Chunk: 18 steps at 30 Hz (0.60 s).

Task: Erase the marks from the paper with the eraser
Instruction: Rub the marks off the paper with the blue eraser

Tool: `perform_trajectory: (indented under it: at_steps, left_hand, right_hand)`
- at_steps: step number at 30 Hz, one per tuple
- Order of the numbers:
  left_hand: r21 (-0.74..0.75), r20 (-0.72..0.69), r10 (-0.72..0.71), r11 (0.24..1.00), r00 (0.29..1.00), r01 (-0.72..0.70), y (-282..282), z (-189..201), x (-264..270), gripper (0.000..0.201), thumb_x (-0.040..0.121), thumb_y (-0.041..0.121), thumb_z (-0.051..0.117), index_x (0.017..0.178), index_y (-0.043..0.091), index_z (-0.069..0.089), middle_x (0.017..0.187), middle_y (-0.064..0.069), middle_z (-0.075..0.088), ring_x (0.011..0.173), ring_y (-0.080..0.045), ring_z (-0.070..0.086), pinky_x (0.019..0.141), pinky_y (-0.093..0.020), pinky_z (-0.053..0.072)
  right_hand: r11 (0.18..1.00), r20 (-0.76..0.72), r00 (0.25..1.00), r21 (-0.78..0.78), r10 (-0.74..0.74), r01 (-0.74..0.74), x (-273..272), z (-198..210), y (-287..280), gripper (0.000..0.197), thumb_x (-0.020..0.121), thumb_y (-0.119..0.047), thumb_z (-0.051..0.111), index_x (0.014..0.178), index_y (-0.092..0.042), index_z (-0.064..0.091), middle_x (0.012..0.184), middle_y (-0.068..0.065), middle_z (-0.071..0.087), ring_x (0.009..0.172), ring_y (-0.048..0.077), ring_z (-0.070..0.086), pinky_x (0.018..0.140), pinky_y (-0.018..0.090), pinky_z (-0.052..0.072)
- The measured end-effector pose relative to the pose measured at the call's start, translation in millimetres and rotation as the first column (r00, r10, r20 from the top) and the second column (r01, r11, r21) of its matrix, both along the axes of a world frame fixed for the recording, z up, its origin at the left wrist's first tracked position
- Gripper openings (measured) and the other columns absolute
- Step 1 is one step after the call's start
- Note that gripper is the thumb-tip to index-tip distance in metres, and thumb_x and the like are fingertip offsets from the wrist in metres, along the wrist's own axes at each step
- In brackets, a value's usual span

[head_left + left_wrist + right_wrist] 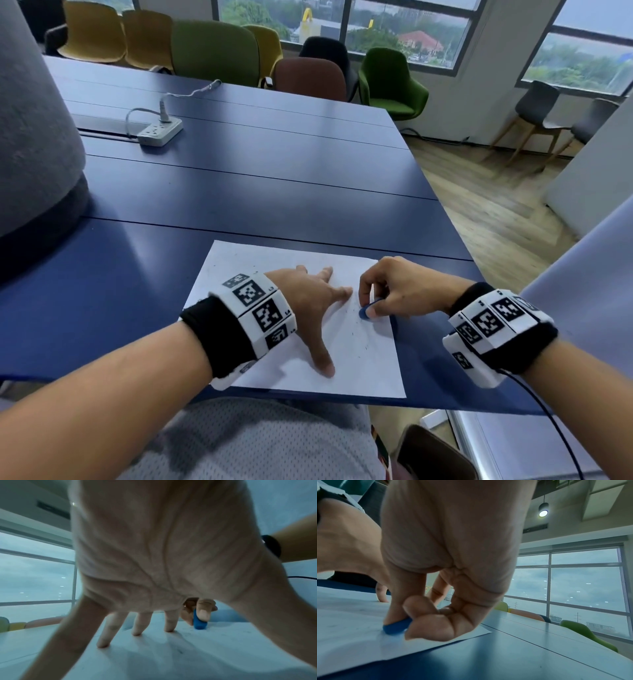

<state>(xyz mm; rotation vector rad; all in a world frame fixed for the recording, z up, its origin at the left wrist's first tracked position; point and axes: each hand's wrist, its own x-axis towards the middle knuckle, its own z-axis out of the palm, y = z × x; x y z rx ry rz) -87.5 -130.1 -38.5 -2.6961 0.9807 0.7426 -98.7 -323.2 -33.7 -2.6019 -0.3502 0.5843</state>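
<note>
Fingers (419, 609) of the right hand (400, 291) pinched the eraser (364, 312); short, light strokes suited, while the left hand (308, 301), spread wide, pinned the paper (373, 370).

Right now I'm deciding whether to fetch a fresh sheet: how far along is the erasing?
Under way. The left hand presses the paper flat with spread fingers, while the right hand pinches the blue eraser against the sheet. Small dark specks still dot the paper near the eraser, so some cleanup remains.
</note>
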Motion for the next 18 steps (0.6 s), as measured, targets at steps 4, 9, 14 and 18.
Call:
perform_trajectory:
  at_steps: [4, 9, 14, 18]
  left_hand:
    - [0.012, 0.011, -0.005, 1.0, 1.0, 0.005, -1, -8, -3, 0.139, 0.047, 0.082, 0.074, 0.152, 0.044, -0.008, 0.163, -0.004, -0.012, 0.147, -0.045, 0.003, 0.113, -0.057, 0.027]
    - [0.022, 0.024, -0.02, 1.0, 0.999, 0.02, -1, -8, -3, 0.137, 0.048, 0.083, 0.073, 0.151, 0.044, -0.009, 0.163, -0.006, -0.013, 0.145, -0.049, 0.004, 0.111, -0.06, 0.03]
    - [0.02, 0.011, -0.031, 0.999, 0.999, 0.031, -2, -9, -2, 0.134, 0.046, 0.085, 0.072, 0.142, 0.057, -0.018, 0.162, -0.011, -0.014, 0.141, -0.056, 0.002, 0.111, -0.062, 0.028]
    - [0.025, 0.004, -0.024, 0.999, 1.0, 0.024, -3, -9, -1, 0.133, 0.047, 0.084, 0.072, 0.143, 0.057, -0.016, 0.162, -0.009, -0.015, 0.143, -0.054, 0.001, 0.111, -0.06, 0.027]
  right_hand:
    - [0.995, -0.017, 0.995, -0.012, 0.098, -0.098, -15, -1, 9, 0.012, 0.077, -0.027, 0.078, 0.076, -0.018, 0.071, 0.057, -0.008, 0.056, 0.049, 0.005, 0.047, 0.051, 0.018, 0.039]
    - [0.998, 0.057, 0.997, -0.03, 0.049, -0.047, -5, 0, 8, 0.012, 0.076, -0.028, 0.079, 0.073, -0.021, 0.069, 0.058, -0.011, 0.055, 0.053, 0.005, 0.047, 0.056, 0.022, 0.04]
    - [0.99, -0.003, 0.99, -0.018, 0.143, -0.143, -22, -2, 16, 0.01, 0.077, -0.023, 0.076, 0.074, -0.02, 0.067, 0.062, -0.009, 0.055, 0.055, 0.005, 0.047, 0.056, 0.023, 0.043]
    - [0.993, 0.05, 0.993, -0.052, 0.104, -0.101, -17, 0, 10, 0.012, 0.077, -0.025, 0.077, 0.072, -0.022, 0.066, 0.06, -0.009, 0.054, 0.053, 0.004, 0.048, 0.055, 0.02, 0.04]
